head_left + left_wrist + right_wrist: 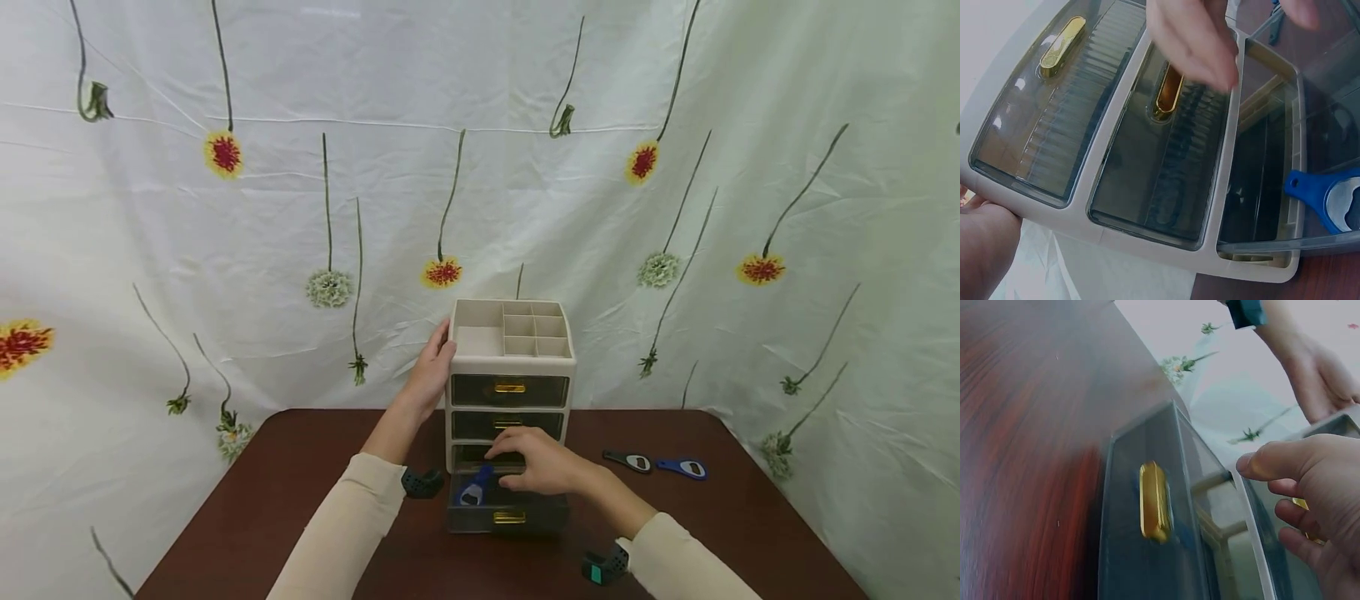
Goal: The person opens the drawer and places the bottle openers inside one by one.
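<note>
A cream desktop drawer unit (513, 364) has its clear bottom drawer (510, 522) pulled out. Inside that drawer lies a blue bottle opener (472, 492), seen also in the left wrist view as a blue opener (1319, 199) with a metal head. My left hand (432, 367) rests against the unit's upper left side. Over the open drawer hovers my right hand (540, 462), fingers loosely bent and thumb apart; nothing shows between them. In the right wrist view, the right hand (1325, 487) is above the drawer's gold handle (1155, 501).
On the brown table (300, 500), right of the unit, lie a black bottle opener (628, 461) and another blue one (682, 468). The two upper drawers are closed, and the top tray (480, 342) is divided into compartments. A flower-print cloth (397, 183) hangs behind.
</note>
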